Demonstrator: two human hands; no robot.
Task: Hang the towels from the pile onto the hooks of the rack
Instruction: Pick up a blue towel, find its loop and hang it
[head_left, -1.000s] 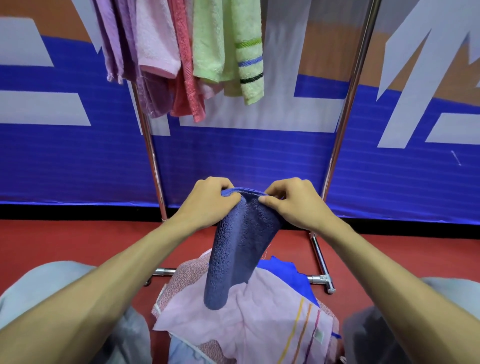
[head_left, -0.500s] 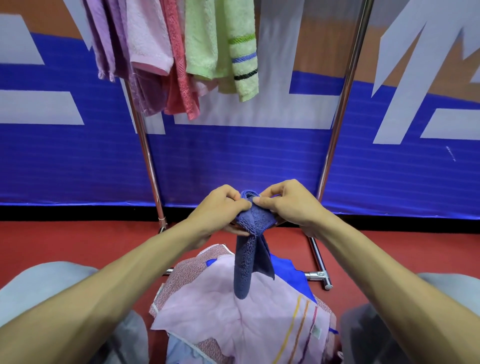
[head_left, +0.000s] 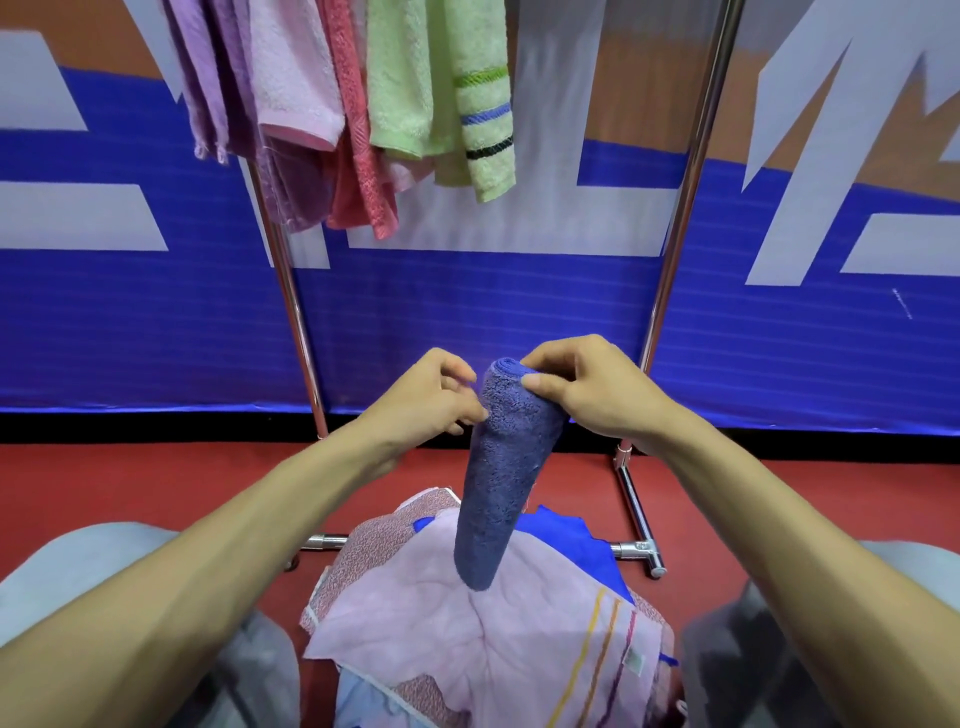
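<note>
A dark blue towel (head_left: 504, 467) hangs down in front of me, folded lengthwise. My right hand (head_left: 587, 389) pinches its top edge between thumb and fingers. My left hand (head_left: 426, 397) is at the towel's left side, its curled fingertips touching the cloth. Below lies the pile (head_left: 493, 629): a pale pink towel with coloured stripes on top, a bright blue one and patterned ones under it. The metal rack (head_left: 680, 218) stands behind, with purple, pink, red and green towels (head_left: 436, 88) hanging at its top left. The hooks are out of view.
The rack's base bar (head_left: 636, 548) crosses the red floor just beyond the pile. A blue, white and orange banner wall (head_left: 519, 312) stands close behind the rack. My knees (head_left: 78, 566) flank the pile on both sides.
The towel was bunched between both hands half a second ago; it now hangs longer and smoother. My left hand has loosened its hold and slid to the towel's side. My right hand keeps the top.
</note>
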